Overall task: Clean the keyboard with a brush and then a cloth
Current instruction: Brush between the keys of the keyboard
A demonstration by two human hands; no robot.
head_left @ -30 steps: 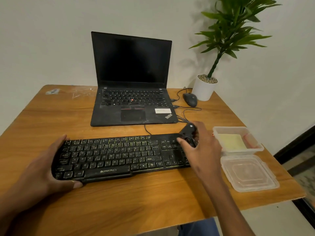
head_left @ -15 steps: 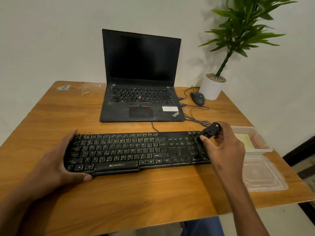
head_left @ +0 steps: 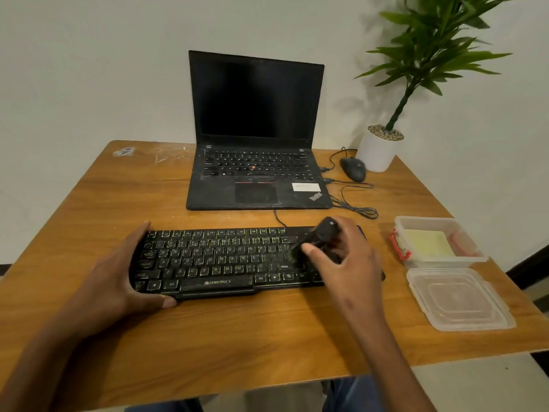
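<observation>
My left hand [head_left: 118,278] clasps the left end of the black keyboard [head_left: 219,260], fingers curled over its far edge and thumb lying along its near edge. The keyboard lies flat on the tabletop [head_left: 237,337], across its middle and somewhat nearer the near edge than the far one. My right hand [head_left: 344,263] has its grip closed on the small black brush [head_left: 322,233], thumb and fingers pinching the handle, which tilts up and away from me. The bristle end points down and to the left, onto the keys in the right half of the keyboard; the bristles are blurred, so I cannot tell exactly which keys they touch. My right hand hides the keyboard's right end.

Toward the right edge of the tabletop stands an open clear plastic box [head_left: 439,242] with a pale yellow cloth [head_left: 427,243] lying in it, and its lid [head_left: 457,298] lies flat just beside it, nearer the near right corner. Behind the keyboard, toward the far edge, an open laptop [head_left: 255,173] has a dark screen. A mouse [head_left: 353,168] and a white potted plant [head_left: 383,144] sit at the far right corner.
</observation>
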